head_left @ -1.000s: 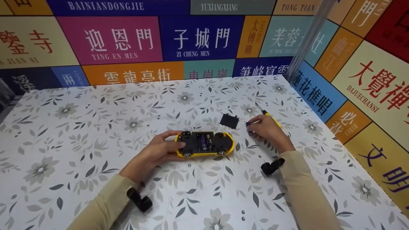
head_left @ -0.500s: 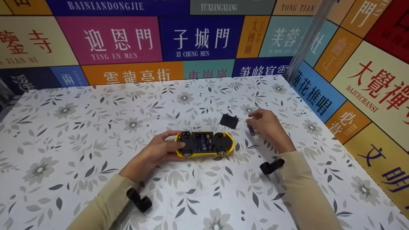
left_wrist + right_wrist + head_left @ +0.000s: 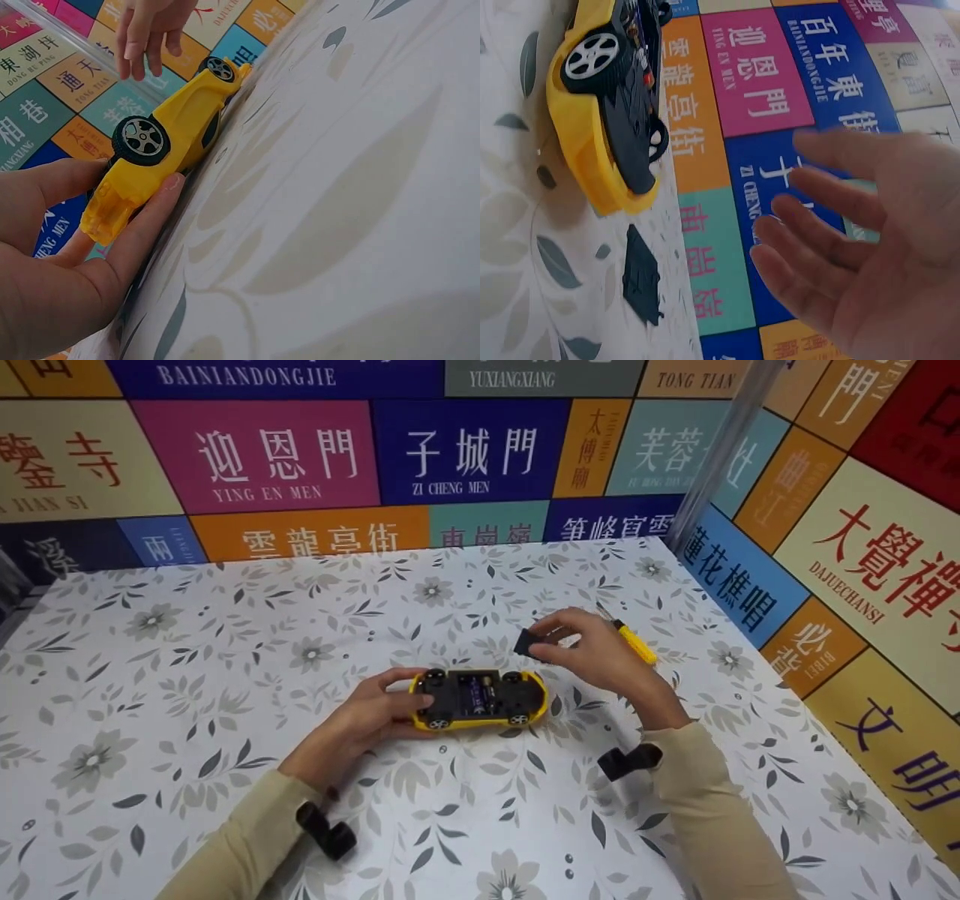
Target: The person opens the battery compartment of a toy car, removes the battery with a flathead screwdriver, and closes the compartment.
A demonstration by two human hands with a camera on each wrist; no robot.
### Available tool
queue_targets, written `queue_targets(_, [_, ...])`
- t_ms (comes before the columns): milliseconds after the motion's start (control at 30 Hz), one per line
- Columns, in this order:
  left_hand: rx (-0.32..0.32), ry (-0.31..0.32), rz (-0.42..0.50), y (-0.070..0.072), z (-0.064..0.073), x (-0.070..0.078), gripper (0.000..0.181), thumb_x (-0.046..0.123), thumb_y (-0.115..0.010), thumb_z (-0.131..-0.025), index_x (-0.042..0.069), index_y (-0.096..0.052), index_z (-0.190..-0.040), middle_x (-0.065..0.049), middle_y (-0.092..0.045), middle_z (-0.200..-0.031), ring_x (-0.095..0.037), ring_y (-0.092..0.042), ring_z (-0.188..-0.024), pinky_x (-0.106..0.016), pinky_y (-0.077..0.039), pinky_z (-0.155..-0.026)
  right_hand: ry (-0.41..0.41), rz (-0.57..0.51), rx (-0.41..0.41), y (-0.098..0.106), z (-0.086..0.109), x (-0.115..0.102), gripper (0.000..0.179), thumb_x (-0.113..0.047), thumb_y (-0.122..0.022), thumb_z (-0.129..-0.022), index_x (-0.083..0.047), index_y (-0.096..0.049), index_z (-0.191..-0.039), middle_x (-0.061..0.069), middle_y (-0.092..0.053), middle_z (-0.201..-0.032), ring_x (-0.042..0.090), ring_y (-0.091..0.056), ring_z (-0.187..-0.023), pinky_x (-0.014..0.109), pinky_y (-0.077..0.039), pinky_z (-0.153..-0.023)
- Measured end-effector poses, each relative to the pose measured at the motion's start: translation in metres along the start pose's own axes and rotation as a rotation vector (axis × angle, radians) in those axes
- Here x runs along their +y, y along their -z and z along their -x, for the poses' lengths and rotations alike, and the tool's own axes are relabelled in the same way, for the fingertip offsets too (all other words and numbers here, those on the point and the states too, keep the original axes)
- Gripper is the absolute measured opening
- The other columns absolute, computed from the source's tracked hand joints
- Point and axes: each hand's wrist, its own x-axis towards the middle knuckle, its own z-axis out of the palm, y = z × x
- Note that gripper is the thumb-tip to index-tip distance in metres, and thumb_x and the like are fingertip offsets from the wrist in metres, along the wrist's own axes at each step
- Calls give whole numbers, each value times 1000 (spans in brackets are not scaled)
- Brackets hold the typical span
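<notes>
A yellow toy car lies upside down on the table, its black underside up and its battery compartment open. Purple-looking batteries show inside. My left hand grips the car's left end, thumb on the underside; in the left wrist view, fingers press the yellow body. To the right, my right hand hovers by a black battery cover, hiding part of it. In the right wrist view that cover lies flat on the table, apart from the spread, loosely bent fingers of the right hand.
A screwdriver with a yellow handle lies just beyond my right hand. The table wears a floral cloth. Panels with lettering stand along the back and right edges. A small black camera sits on each wrist.
My right hand has let go of a purple battery and moved left to the cover. The battery is now out of sight, and the screwdriver shows again. Left hand and car stay put.
</notes>
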Motion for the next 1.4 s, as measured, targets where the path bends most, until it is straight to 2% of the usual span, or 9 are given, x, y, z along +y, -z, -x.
queue_targets(100, [-11, -10, 9, 0, 0, -1, 63, -4, -64, -90, 6, -41, -148, -32, -48, -141, -35, -67, -107, -50, -60, -87, 124, 8, -66, -8, 2, -6, 36, -29, -72, -93, -16, -67, -127, 7, -61, -130, 27, -56, -123, 51, -49, -105])
queue_targets(167, [-14, -10, 15, 0, 0, -2, 63, -5, -64, -90, 5, -41, -148, -32, -48, -141, -34, -67, -106, -50, -60, -87, 174, 23, -111, -14, 3, -9, 36, -28, -73, -92, -16, -68, -126, 7, -59, -132, 29, -54, -127, 53, -46, -108])
queue_targets(333, [-8, -1, 4, 1, -1, -3, 62, -3, -65, -91, 6, -42, -147, -31, -48, -142, -34, -67, -108, -49, -60, -88, 208, 88, -179, -29, 3, -9, 38, -30, -74, -91, -15, -68, -127, 9, -54, -139, 29, -50, -133, 52, -45, -110])
queue_targets(600, [13, 17, -6, 0, 0, 0, 62, -2, -67, -90, 9, -44, -147, -30, -49, -142, -37, -66, -111, -49, -61, -87, 180, 137, -225, -42, -1, -6, 43, -33, -76, -89, -16, -67, -128, 10, -53, -140, 30, -52, -129, 51, -48, -106])
queue_targets(933, [14, 13, -1, 0, -1, -2, 63, -3, -68, -89, 8, -44, -146, -30, -50, -140, -37, -67, -109, -48, -61, -87, 219, 174, -212, -53, -5, -5, 44, -32, -79, -87, -13, -68, -126, 12, -57, -132, 28, -56, -122, 49, -49, -104])
queue_targets(1200, [-32, -25, 17, 0, -2, -2, 66, -8, -66, -87, 4, -41, -147, -31, -51, -140, -34, -66, -108, -51, -59, -89, 180, 184, -172, -60, -5, -8, 48, -37, -78, -86, -13, -68, -126, 9, -57, -133, 27, -56, -124, 46, -48, -108])
queue_targets(1400, [-3, 2, -13, 0, -2, -1, 67, -5, -69, -87, 8, -42, -148, -28, -51, -141, -32, -67, -107, -48, -61, -87, 196, 188, -147, -64, -4, -9, 46, -39, -76, -88, -13, -69, -125, 8, -57, -132, 26, -56, -122, 45, -48, -107])
